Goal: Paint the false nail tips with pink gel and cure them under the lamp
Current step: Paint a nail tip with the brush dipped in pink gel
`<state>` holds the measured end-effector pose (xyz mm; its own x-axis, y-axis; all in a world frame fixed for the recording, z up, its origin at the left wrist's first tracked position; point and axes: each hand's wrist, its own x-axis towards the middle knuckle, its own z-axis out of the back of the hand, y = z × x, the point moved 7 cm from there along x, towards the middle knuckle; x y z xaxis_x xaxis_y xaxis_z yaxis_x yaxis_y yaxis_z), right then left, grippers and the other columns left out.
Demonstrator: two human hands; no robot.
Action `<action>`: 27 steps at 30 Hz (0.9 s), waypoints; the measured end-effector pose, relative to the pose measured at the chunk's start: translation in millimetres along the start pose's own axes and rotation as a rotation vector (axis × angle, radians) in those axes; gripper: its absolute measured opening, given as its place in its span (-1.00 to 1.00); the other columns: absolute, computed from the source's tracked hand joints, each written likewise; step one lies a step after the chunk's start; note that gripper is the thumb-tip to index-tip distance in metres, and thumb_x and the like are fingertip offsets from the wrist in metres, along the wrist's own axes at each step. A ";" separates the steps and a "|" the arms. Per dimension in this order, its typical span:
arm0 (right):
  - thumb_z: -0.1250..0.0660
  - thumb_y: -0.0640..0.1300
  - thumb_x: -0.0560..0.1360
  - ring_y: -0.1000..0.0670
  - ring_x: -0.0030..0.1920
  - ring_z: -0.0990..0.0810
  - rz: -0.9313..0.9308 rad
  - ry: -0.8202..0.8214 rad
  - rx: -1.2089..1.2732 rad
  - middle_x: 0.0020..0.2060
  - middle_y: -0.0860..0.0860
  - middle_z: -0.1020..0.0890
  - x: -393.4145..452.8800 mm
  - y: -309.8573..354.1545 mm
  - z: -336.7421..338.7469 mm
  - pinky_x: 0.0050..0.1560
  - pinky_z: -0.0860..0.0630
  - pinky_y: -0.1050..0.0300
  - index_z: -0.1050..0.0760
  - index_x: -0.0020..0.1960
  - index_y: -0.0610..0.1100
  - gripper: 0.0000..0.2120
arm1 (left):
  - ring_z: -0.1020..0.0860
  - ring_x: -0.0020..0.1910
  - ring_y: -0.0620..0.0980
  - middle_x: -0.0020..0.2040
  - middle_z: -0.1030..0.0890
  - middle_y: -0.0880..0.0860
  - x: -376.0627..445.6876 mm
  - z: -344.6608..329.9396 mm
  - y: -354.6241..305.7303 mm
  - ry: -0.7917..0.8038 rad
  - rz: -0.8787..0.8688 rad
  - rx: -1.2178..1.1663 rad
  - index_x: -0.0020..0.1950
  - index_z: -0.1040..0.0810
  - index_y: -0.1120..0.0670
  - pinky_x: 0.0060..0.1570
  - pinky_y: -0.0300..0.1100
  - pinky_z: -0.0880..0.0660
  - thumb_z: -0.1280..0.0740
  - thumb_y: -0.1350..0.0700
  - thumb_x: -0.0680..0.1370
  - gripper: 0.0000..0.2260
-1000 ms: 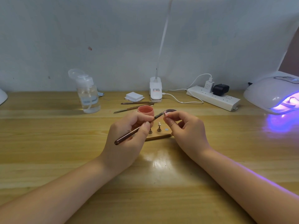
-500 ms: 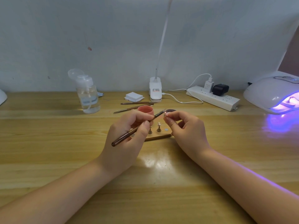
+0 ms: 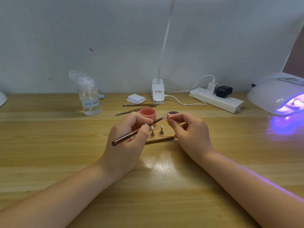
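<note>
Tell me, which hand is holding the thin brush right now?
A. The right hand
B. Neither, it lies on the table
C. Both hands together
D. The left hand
D. The left hand grips the brush, whose tip points at the small nail tip pinched by the right hand.

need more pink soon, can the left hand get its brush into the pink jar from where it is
Probably yes: the pink jar stands open just behind the left hand, and the brush tip hangs beside its rim with nothing between.
</note>
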<state>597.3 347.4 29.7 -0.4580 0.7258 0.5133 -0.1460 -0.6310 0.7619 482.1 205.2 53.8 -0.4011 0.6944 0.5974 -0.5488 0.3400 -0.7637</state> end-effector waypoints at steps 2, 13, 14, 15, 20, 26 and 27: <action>-0.40 -0.13 0.50 0.04 -0.28 -0.60 0.002 0.001 0.000 -0.18 0.15 -0.64 0.3 0.4 -0.1 -0.17 -0.58 -0.10 -0.64 -0.01 -0.05 -0.91 | -0.62 -0.12 -0.11 -0.11 -0.66 -0.04 -0.2 -0.6 -1.6 0.008 -0.007 -0.014 0.00 -0.59 0.08 -0.15 -0.35 -0.50 -0.27 0.15 0.53 -0.88; -0.41 -0.10 0.49 0.06 -0.31 -0.59 0.012 -0.023 0.001 -0.20 0.18 -0.64 -0.8 2.4 3.0 -0.16 -0.57 -0.08 -0.63 -0.02 -0.04 -0.92 | -0.63 -0.12 -0.10 -0.13 -0.67 -0.07 -1.9 1.2 -3.9 -0.038 -0.031 -0.043 0.07 -0.57 -0.03 -0.09 -0.25 -0.53 -0.28 0.08 0.56 -0.87; -0.41 -0.10 0.50 0.06 -0.32 -0.59 0.020 -0.033 0.001 -0.21 0.18 -0.64 -1.2 3.2 3.9 -0.17 -0.57 -0.07 -0.63 -0.02 -0.03 -0.92 | -0.64 -0.11 -0.07 -0.11 -0.68 -0.05 -2.3 0.5 -5.0 -0.036 -0.035 -0.060 0.09 -0.57 -0.02 -0.08 -0.21 -0.55 -0.29 0.09 0.56 -0.86; -0.41 -0.10 0.50 0.05 -0.32 -0.59 0.030 -0.043 0.003 -0.22 0.18 -0.64 -1.4 4.2 4.6 -0.19 -0.57 -0.04 -0.63 -0.03 -0.03 -0.93 | -0.64 -0.12 -0.04 -0.09 -0.67 -0.02 -2.5 0.0 -5.8 -0.033 -0.043 -0.062 0.11 -0.58 0.00 -0.08 -0.19 -0.57 -0.31 0.11 0.55 -0.84; -0.42 -0.12 0.48 0.02 -0.38 -0.58 0.075 -0.090 0.024 -0.24 0.19 -0.64 -1.9 7.8 6.2 -0.30 -0.52 0.10 -0.61 -0.08 0.00 -0.96 | -0.60 -0.03 -0.06 -0.03 -0.64 -0.01 -2.0 -3.0 -8.4 0.036 -0.113 0.005 0.01 -0.63 0.13 -0.05 -0.28 -0.48 -0.35 0.19 0.55 -0.91; -0.44 -0.13 0.48 0.01 -0.39 -0.58 0.079 -0.099 0.038 -0.24 0.17 -0.64 -2.3 7.4 6.1 -0.31 -0.53 0.08 -0.60 -0.09 0.04 -0.93 | -0.59 0.07 -0.04 0.01 -0.63 -0.04 -3.8 -6.5 -8.7 0.047 -0.157 0.106 0.14 -0.60 0.08 0.03 -0.28 -0.49 -0.30 0.17 0.57 -0.82; -0.43 -0.13 0.48 0.00 -0.39 -0.59 0.079 -0.095 0.035 -0.24 0.17 -0.65 -2.2 7.3 6.0 -0.31 -0.54 0.05 -0.60 -0.09 0.03 -0.93 | -0.59 0.05 -0.04 0.02 -0.62 -0.04 -4.2 -6.8 -8.5 0.044 -0.147 0.092 0.16 -0.58 0.07 0.02 -0.29 -0.50 -0.30 0.18 0.56 -0.80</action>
<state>602.5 342.8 36.5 -0.3817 0.6979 0.6060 -0.0813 -0.6784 0.7302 493.5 203.7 56.1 -0.2802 0.6688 0.6886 -0.6648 0.3823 -0.6418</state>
